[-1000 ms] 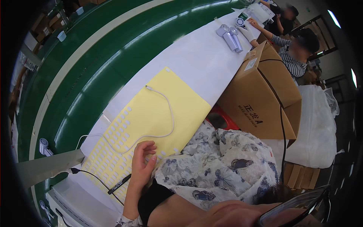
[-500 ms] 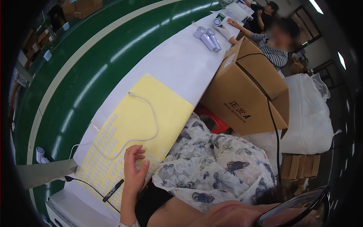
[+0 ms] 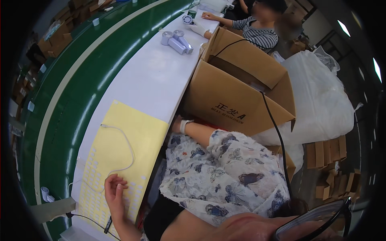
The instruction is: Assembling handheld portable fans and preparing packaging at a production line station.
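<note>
A yellow sheet (image 3: 120, 148) covered with rows of small pale stickers lies on the white table (image 3: 152, 76). My left hand (image 3: 114, 193) rests on the sheet's near part, fingers loosely bent, holding nothing. A thin white cable (image 3: 128, 144) loops across the sheet just beyond the fingers. My right arm, in a butterfly-print sleeve, reaches down beside the table edge. Its wrist wears a white band, and my right hand (image 3: 176, 125) is partly hidden between the table and an open cardboard box (image 3: 229, 100). The right hand's fingers cannot be made out.
A black pen (image 3: 107, 225) lies near my left wrist. Two grey cylinders (image 3: 177, 40) lie farther along the table, where a person in a striped top (image 3: 257, 32) works. A green conveyor belt (image 3: 80, 80) runs on the left. A white plastic bag (image 3: 321, 96) and cardboard stacks (image 3: 329, 148) stand on the right.
My right forearm has come into view, reaching down next to the cardboard box. My left hand stays on the yellow sheet. The view has shifted nearer to the box.
</note>
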A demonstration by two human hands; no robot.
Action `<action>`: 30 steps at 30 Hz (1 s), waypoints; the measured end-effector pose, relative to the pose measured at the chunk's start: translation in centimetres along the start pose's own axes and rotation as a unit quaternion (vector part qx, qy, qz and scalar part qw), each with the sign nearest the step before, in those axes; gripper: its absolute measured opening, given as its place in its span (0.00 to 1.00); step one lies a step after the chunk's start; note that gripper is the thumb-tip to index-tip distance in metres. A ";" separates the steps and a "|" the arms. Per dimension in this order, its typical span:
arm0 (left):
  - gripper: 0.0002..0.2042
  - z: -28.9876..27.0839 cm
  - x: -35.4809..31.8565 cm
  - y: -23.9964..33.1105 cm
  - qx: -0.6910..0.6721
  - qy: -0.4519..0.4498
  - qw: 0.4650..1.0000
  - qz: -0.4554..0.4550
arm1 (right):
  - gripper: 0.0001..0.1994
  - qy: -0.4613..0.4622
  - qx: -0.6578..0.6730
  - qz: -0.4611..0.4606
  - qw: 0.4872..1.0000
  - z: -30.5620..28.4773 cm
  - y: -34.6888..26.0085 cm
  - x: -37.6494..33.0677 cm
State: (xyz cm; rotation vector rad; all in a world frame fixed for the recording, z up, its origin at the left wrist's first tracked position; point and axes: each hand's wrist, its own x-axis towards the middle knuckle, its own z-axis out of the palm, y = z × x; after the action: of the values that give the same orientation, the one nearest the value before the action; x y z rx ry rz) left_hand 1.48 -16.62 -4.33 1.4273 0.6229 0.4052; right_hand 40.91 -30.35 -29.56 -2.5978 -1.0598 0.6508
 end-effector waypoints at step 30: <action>0.18 1.8 -6.8 7.3 0.578 0.041 0.809 0.100 | 0.31 -0.124 -0.094 -0.133 0.979 -3.4 -3.5 -6.4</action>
State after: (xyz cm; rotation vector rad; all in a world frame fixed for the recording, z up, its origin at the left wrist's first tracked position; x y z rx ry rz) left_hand -1.92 -21.26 4.01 2.6779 0.8425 0.2327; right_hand 36.51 -32.70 -23.31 -2.5030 -1.5846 0.8600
